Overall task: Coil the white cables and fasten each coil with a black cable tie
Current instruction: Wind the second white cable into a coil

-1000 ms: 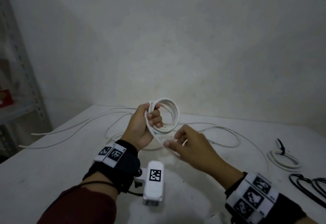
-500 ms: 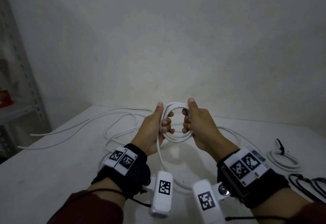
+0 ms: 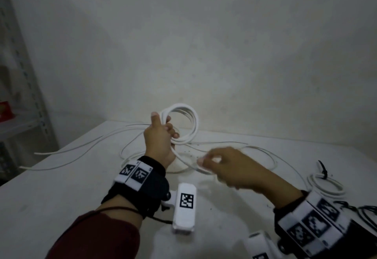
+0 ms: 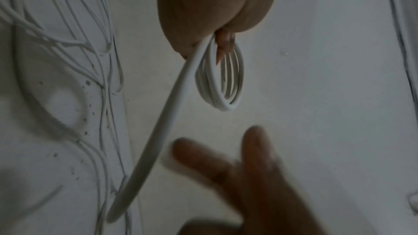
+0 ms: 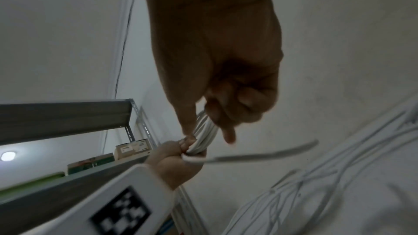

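Observation:
My left hand point(image 3: 163, 134) is raised above the white table point(image 3: 61, 197) and grips a small coil of white cable point(image 3: 196, 125) by its near side, thumb up. In the left wrist view the coil point(image 4: 226, 104) hangs edge-on below my left hand point(image 4: 214, 15). From that grip the cable's free tail point(image 3: 183, 159) slants down towards my right hand point(image 3: 206, 163), which is blurred. The left wrist view shows my right hand point(image 4: 226, 151) with fingers spread, just right of the tail point(image 4: 162, 128) and holding nothing.
Loose white cables point(image 3: 81, 148) sprawl over the table's far left and centre. A finished white coil point(image 3: 326, 186) bound with a black tie point(image 3: 322, 169) lies at the right, with black cable ties point(image 3: 363, 209) nearer the edge. A metal shelf point(image 3: 24, 95) stands on the left.
Half a second ago both hands gripped the coil together. My right hand has since let go and dropped down and right towards the tail, while my left hand keeps the coil.

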